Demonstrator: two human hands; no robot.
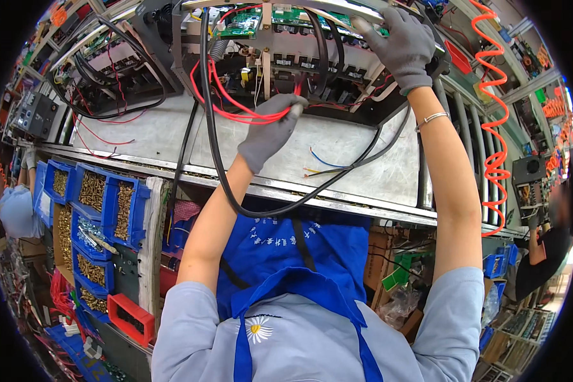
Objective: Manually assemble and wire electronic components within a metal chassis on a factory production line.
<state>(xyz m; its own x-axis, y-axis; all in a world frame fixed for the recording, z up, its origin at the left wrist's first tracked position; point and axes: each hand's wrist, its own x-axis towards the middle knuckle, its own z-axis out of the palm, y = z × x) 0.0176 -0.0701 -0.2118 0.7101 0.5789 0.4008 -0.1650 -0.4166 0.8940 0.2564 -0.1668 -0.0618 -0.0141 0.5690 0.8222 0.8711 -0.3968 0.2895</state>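
My left hand (272, 130), in a grey glove, is closed around a bundle of red wires (251, 117) in front of an open metal chassis (356, 109). The wires loop out of the chassis's left side. My right hand (406, 48), also gloved, grips the top right edge of the chassis, thumb reaching left along the rim. Green circuit boards (242, 22) line the top inside. A thick black cable (218, 162) hangs in a loop over the bench front, and a grey cable with stripped blue, yellow and black ends (312, 167) lies on the metal worktop (395, 172).
A second open chassis (118, 67) stands to the left. Blue bins (122, 210) of brass screws and a red tray (130, 319) sit at the lower left. An orange coiled hose (495, 127) hangs at right. Other people work at the far left (19, 207) and far right (544, 254).
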